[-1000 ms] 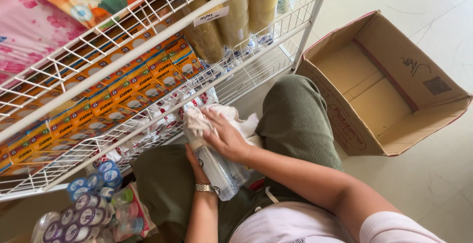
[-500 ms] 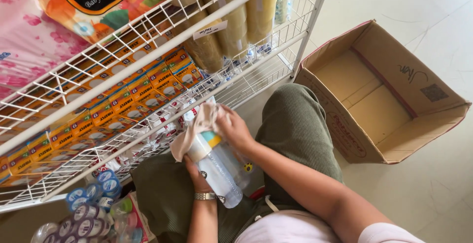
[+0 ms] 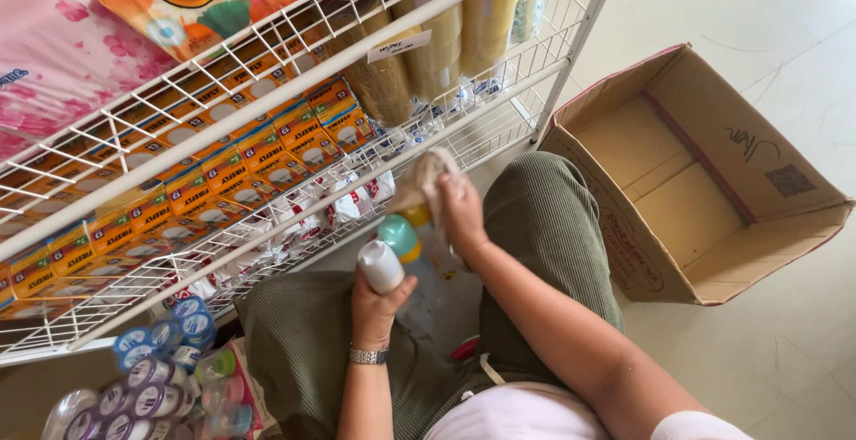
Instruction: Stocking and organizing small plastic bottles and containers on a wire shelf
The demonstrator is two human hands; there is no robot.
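My left hand (image 3: 378, 304), with a watch on its wrist, grips a clear plastic pack of small bottles (image 3: 403, 262) over my lap; a white cap, a teal cap and a yellow cap show at its top. My right hand (image 3: 461, 214) holds a crumpled beige cloth (image 3: 424, 176) just above the pack's top end, close to the front edge of the white wire rack (image 3: 499, 92).
The rack's shelves hold rows of small orange boxes (image 3: 223, 181), small white packets (image 3: 343, 204) and tall beige rolls (image 3: 437, 39). An open cardboard box (image 3: 767, 164) sits on the pale floor at right. A wrapped pack of round-capped bottles (image 3: 152, 378) lies at lower left.
The right hand has lifted the cloth from over the pack up toward the rack edge, which uncovers the bottle caps. The left hand has tipped the pack more upright.
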